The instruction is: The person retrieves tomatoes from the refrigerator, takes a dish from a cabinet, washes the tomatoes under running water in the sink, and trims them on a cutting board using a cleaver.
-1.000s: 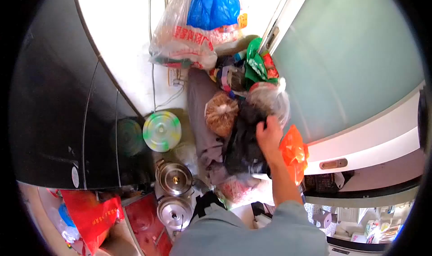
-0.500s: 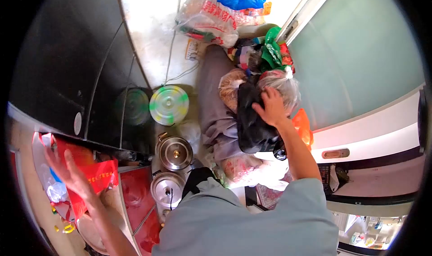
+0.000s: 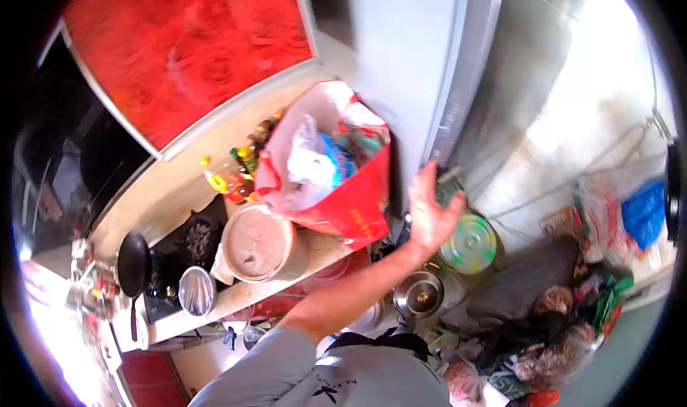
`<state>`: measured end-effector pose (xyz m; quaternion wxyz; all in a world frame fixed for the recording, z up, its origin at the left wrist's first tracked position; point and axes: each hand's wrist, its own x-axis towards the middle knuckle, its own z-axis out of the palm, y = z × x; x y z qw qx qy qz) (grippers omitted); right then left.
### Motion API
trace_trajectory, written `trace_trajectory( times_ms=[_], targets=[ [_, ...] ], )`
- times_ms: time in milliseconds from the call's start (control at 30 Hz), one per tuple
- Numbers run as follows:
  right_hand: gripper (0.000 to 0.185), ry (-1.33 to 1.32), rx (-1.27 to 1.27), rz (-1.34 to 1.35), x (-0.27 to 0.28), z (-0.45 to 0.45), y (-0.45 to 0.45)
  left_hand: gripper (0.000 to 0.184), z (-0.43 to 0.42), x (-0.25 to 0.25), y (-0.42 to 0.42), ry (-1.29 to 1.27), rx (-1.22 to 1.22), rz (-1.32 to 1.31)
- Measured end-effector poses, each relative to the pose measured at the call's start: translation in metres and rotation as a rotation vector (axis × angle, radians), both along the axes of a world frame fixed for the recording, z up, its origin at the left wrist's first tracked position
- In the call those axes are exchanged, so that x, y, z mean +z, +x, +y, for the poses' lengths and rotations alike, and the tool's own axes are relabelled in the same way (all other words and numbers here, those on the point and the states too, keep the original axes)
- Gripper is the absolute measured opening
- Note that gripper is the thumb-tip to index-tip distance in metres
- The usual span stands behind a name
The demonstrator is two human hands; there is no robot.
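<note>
My left hand [image 3: 433, 217] is raised with fingers spread and nothing in it. It hovers just right of a red shopping bag [image 3: 365, 210], apart from it as far as I can tell. That bag stands open at the top on the counter [image 3: 172, 327], with crumpled white plastic and a blue-and-white packet [image 3: 338, 158] inside. Beyond the hand, lower down, is a round green-and-yellow lid [image 3: 469, 244]. A steel pot with a lid [image 3: 418, 295] sits below the forearm. My right hand is out of view.
A tub with a pale brownish top [image 3: 259, 242], a black pan [image 3: 133, 264] and a steel bowl [image 3: 197, 291] are on the counter. Bottles [image 3: 243, 158] stand behind the bag. Filled plastic bags [image 3: 565, 353] lie on the floor at lower right. A red cabinet [image 3: 186, 49] hangs above.
The view has swung left toward the counter. My right hand, earlier over a black plastic bag, has left the picture. My left hand has gone from the red bag's front to its right side.
</note>
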<state>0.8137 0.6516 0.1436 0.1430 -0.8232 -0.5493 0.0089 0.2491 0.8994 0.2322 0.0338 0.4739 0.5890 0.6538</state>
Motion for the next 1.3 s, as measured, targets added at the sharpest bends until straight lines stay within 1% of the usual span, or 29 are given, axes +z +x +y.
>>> trace_trajectory(
  times_ms=[33, 100, 133, 167, 233, 267, 333, 367, 400, 500, 600, 700, 733, 767, 833, 933, 967, 1000, 1033, 1067, 1100, 1167, 1200, 1233, 1267, 1300],
  targets=[
    [0.087, -0.005, 0.024, -0.004, 0.005, 0.009, -0.014, 0.072, -0.008, 0.014, -0.002, -0.048, 0.013, 0.01],
    [0.084, -0.009, 0.07, -0.013, 0.016, 0.031, -0.032, 0.072, -0.011, 0.018, -0.008, -0.073, 0.01, -0.004],
    [0.083, -0.032, 0.075, 0.005, 0.008, 0.04, -0.02, 0.071, -0.01, 0.017, 0.018, -0.097, -0.022, 0.0],
    [0.082, -0.036, 0.092, -0.006, 0.014, 0.05, -0.026, 0.069, -0.015, 0.018, 0.021, -0.049, -0.042, -0.042],
    [0.079, -0.047, 0.123, -0.022, 0.022, 0.069, -0.032, 0.064, -0.028, 0.014, 0.032, -0.033, -0.104, -0.007],
    [0.078, -0.06, 0.131, -0.031, 0.026, 0.076, -0.034, 0.065, -0.035, 0.017, 0.041, -0.054, -0.208, -0.077],
    [0.075, -0.069, 0.146, -0.05, 0.035, 0.089, -0.037, 0.066, -0.041, 0.007, 0.069, -0.004, -0.204, -0.058],
    [0.074, -0.074, 0.151, -0.063, 0.04, 0.096, -0.038, 0.064, -0.048, 0.011, 0.08, -0.082, -0.284, -0.095],
    [0.073, -0.075, 0.153, -0.074, 0.044, 0.101, -0.038, 0.066, -0.048, 0.005, 0.095, -0.121, -0.331, -0.076],
    [0.069, -0.077, 0.149, -0.103, 0.063, 0.11, -0.039, 0.074, -0.058, -0.004, 0.133, -0.076, -0.453, -0.001],
    [0.066, -0.074, 0.129, -0.118, 0.078, 0.11, -0.032, 0.082, -0.062, -0.005, 0.159, -0.178, -0.632, 0.129],
    [0.062, -0.056, 0.078, -0.112, 0.09, 0.096, -0.012, 0.084, -0.065, -0.008, 0.171, -0.249, -0.601, 0.372],
    [0.061, -0.047, 0.062, -0.112, 0.094, 0.088, -0.006, 0.083, -0.068, -0.006, 0.163, -0.255, -0.605, 0.455],
    [0.06, -0.036, 0.036, -0.109, 0.099, 0.075, 0.004, 0.08, -0.074, -0.002, 0.148, -0.158, -0.644, 0.391],
    [0.058, -0.024, -0.032, -0.105, 0.108, 0.049, 0.005, 0.069, -0.075, 0.013, 0.109, -0.113, -0.699, 0.285],
    [0.054, -0.008, -0.033, -0.079, 0.123, 0.049, -0.022, 0.063, -0.071, 0.037, 0.058, -0.132, -0.604, 0.419],
    [0.049, 0.27, 0.097, -0.186, 0.087, 0.066, -0.002, 0.062, -0.069, 0.058, 0.042, -0.067, -0.548, 0.472],
    [0.048, 0.291, 0.098, 0.039, 0.117, 0.086, -0.061, 0.062, -0.059, 0.07, 0.027, 0.003, -0.53, 0.493],
    [0.055, 0.15, 0.206, 0.113, 0.131, 0.105, -0.081, 0.061, -0.051, 0.091, 0.013, 0.118, -0.505, 0.485],
    [0.052, 0.237, 0.249, 0.091, 0.139, 0.119, -0.121, 0.063, -0.041, 0.104, -0.008, 0.109, -0.469, 0.462],
    [0.049, 0.319, 0.374, 0.041, 0.152, 0.129, -0.154, 0.063, -0.029, 0.124, -0.024, 0.172, -0.409, 0.501],
    [0.048, 0.399, 0.467, 0.013, 0.16, 0.161, -0.189, 0.056, -0.005, 0.159, -0.051, 0.303, -0.272, 0.514],
    [0.048, 0.377, 0.473, 0.078, 0.158, 0.183, -0.192, 0.052, 0.006, 0.174, -0.061, 0.284, -0.252, 0.452],
    [0.049, 0.355, 0.489, 0.154, 0.152, 0.207, -0.196, 0.05, 0.017, 0.19, -0.068, 0.299, -0.18, 0.441],
    [0.047, 0.331, 0.487, 0.276, 0.146, 0.231, -0.205, 0.049, 0.03, 0.201, -0.075, 0.329, -0.168, 0.352],
    [0.046, 0.311, 0.49, 0.401, 0.141, 0.254, -0.218, 0.051, 0.042, 0.21, -0.08, 0.357, -0.101, 0.366]
  ],
)
